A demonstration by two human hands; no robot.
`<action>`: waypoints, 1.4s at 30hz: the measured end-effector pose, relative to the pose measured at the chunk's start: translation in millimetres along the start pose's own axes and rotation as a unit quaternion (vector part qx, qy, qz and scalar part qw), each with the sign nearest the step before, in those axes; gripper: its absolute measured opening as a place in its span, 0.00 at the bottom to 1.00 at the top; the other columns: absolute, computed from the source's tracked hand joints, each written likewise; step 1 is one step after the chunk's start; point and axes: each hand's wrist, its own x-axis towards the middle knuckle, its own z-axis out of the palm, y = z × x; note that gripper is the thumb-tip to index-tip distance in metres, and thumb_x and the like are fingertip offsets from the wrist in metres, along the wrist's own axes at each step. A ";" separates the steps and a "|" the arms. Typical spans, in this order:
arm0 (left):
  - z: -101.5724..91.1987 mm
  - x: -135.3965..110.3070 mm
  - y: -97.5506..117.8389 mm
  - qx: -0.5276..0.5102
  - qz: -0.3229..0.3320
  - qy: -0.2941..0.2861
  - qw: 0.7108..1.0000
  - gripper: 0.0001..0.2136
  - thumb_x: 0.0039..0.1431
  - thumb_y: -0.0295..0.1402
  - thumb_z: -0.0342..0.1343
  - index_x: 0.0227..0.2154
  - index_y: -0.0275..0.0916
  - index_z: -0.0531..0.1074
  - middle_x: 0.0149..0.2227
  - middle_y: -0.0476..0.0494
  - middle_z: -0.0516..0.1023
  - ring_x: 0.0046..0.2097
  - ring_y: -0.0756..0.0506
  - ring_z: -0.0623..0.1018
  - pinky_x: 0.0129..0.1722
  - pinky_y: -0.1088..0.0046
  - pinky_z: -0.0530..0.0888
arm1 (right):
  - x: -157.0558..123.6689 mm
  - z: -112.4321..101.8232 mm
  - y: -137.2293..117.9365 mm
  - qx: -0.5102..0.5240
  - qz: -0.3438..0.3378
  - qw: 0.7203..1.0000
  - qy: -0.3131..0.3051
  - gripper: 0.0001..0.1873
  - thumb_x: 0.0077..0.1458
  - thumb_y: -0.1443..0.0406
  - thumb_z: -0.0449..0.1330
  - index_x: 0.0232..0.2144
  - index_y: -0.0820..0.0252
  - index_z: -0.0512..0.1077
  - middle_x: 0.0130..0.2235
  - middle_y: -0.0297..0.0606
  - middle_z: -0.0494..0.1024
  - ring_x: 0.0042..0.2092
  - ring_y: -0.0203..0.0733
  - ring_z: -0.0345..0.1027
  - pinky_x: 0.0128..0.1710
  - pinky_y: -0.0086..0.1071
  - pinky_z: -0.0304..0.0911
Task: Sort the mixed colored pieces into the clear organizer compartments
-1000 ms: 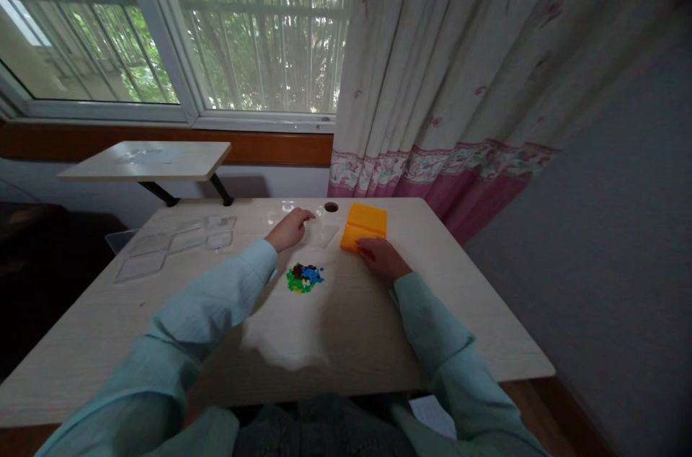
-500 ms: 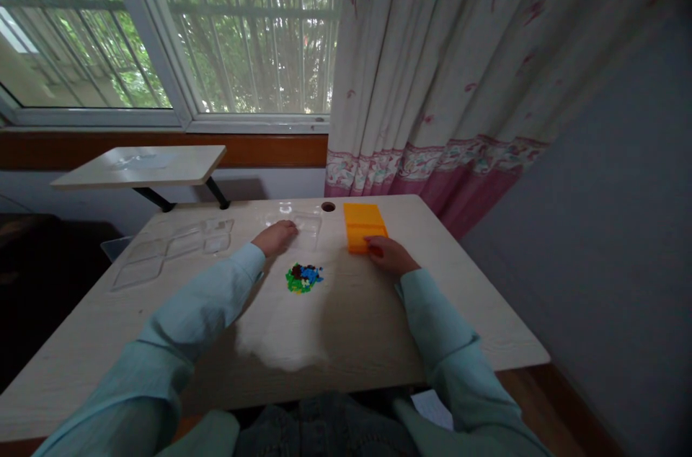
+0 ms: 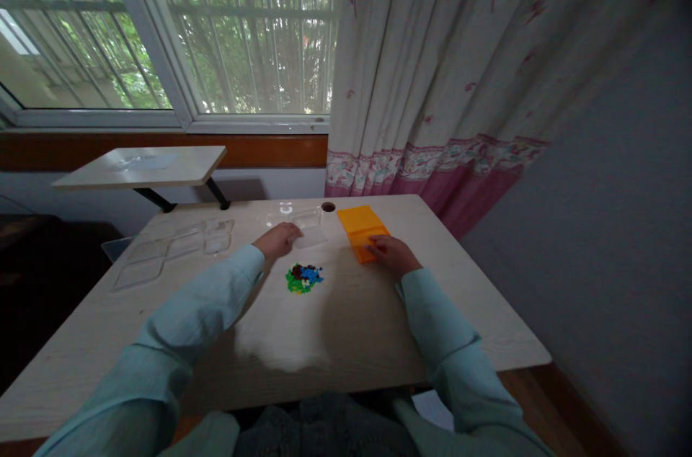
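Observation:
My left hand [image 3: 278, 241] has its fingers closed on the near left edge of a clear plastic tray [image 3: 311, 229] on the table. On the right, an open orange plastic box [image 3: 363, 221] lies tilted slightly, its two halves joined by a fold. My right hand [image 3: 393, 252] pinches the near right side of that box; the fingertips are partly hidden. Between the hands and nearer to me, a heap of small coloured pieces [image 3: 303, 278], green, blue, dark brown and a few yellow and white, rests on the table.
Several clear plastic trays [image 3: 173, 248] lie at the left of the table [image 3: 281, 342]. A small raised shelf [image 3: 145, 163] stands at the back left. A round cable hole [image 3: 328, 207] is near the back edge, with a curtain [image 3: 411, 82] behind it.
The orange box has turned, its far end swinging left and its near end right, with my right hand on it. The clear tray has shifted slightly to the right with my left hand.

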 end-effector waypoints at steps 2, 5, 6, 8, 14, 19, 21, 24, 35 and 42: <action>0.8 0.2 6.1 -0.029 0.016 0.015 0.999 0.25 0.44 0.16 0.46 0.45 0.36 0.74 0.48 0.40 0.75 0.50 0.46 0.74 0.54 0.67 0.71 | 0.8 1.6 1.9 -0.007 0.001 1.000 0.003 0.21 0.62 0.52 0.50 0.36 0.56 0.78 0.49 0.43 0.77 0.52 0.47 0.71 0.54 0.41 0.65; -7.8 1.2 15.4 -0.027 0.031 0.043 0.998 0.24 0.46 0.16 0.45 0.45 0.38 0.75 0.51 0.41 0.74 0.52 0.46 0.73 0.54 0.66 0.70 | 0.9 5.6 5.1 -0.006 -0.006 1.000 0.014 0.21 0.62 0.52 0.51 0.38 0.56 0.78 0.49 0.43 0.78 0.52 0.47 0.71 0.54 0.42 0.65; -13.5 1.5 17.1 -0.005 0.031 0.057 0.998 0.24 0.47 0.16 0.45 0.44 0.39 0.75 0.51 0.41 0.73 0.53 0.46 0.72 0.55 0.64 0.70 | 0.6 7.1 5.8 -0.004 -0.006 1.000 0.020 0.20 0.61 0.52 0.51 0.39 0.56 0.78 0.49 0.43 0.77 0.52 0.47 0.70 0.54 0.42 0.65; -26.6 1.8 17.1 0.072 0.030 0.081 0.994 0.24 0.47 0.15 0.47 0.44 0.40 0.75 0.56 0.42 0.70 0.58 0.42 0.67 0.58 0.58 0.66 | -0.2 9.4 6.3 0.000 -0.004 1.000 0.028 0.19 0.61 0.52 0.52 0.40 0.56 0.78 0.49 0.42 0.77 0.53 0.47 0.70 0.55 0.43 0.64; -41.7 0.6 -5.4 0.197 0.024 0.016 0.980 0.24 0.54 0.16 0.47 0.51 0.42 0.70 0.65 0.43 0.58 0.63 0.40 0.60 0.59 0.57 0.64 | -3.4 8.6 0.0 0.018 0.005 0.999 0.033 0.19 0.60 0.53 0.53 0.43 0.58 0.76 0.50 0.45 0.77 0.53 0.48 0.70 0.55 0.43 0.64; -31.4 1.7 -11.2 0.197 -0.034 -0.006 0.980 0.20 0.59 0.22 0.47 0.52 0.42 0.70 0.56 0.40 0.70 0.56 0.44 0.70 0.56 0.64 0.68 | -6.8 -0.6 -4.7 0.052 0.003 0.998 -0.022 0.17 0.58 0.54 0.56 0.40 0.58 0.77 0.55 0.45 0.73 0.56 0.49 0.66 0.59 0.44 0.60; -30.0 2.4 -5.8 0.195 -0.030 -0.009 0.980 0.19 0.58 0.24 0.49 0.51 0.42 0.71 0.52 0.40 0.73 0.53 0.43 0.72 0.54 0.65 0.69 | -7.9 -5.3 -3.4 0.072 -0.022 0.994 -0.074 0.16 0.53 0.54 0.62 0.38 0.57 0.77 0.58 0.45 0.69 0.59 0.51 0.63 0.61 0.45 0.56; -29.5 3.2 6.1 0.191 -0.027 -0.028 0.981 0.17 0.57 0.27 0.52 0.49 0.39 0.72 0.46 0.39 0.76 0.50 0.42 0.74 0.50 0.67 0.70 | -8.2 -9.8 0.4 0.092 -0.036 0.989 -0.113 0.18 0.44 0.56 0.68 0.38 0.58 0.77 0.60 0.46 0.67 0.61 0.54 0.60 0.62 0.46 0.54; -17.8 20.4 59.1 0.183 0.014 -0.069 0.980 0.16 0.59 0.45 0.54 0.41 0.38 0.76 0.36 0.40 0.78 0.41 0.43 0.76 0.41 0.70 0.69 | -2.3 17.5 -11.1 0.094 0.011 0.996 0.005 0.11 0.53 0.60 0.62 0.38 0.57 0.77 0.53 0.44 0.74 0.57 0.49 0.65 0.60 0.47 0.57; 1.1 41.8 80.1 0.168 0.005 -0.081 0.982 0.14 0.59 0.41 0.54 0.31 0.35 0.78 0.30 0.34 0.78 0.38 0.39 0.77 0.36 0.67 0.69 | -0.7 26.4 -22.3 0.074 -0.010 0.997 0.030 0.13 0.56 0.59 0.60 0.42 0.57 0.76 0.52 0.45 0.75 0.55 0.48 0.67 0.58 0.45 0.60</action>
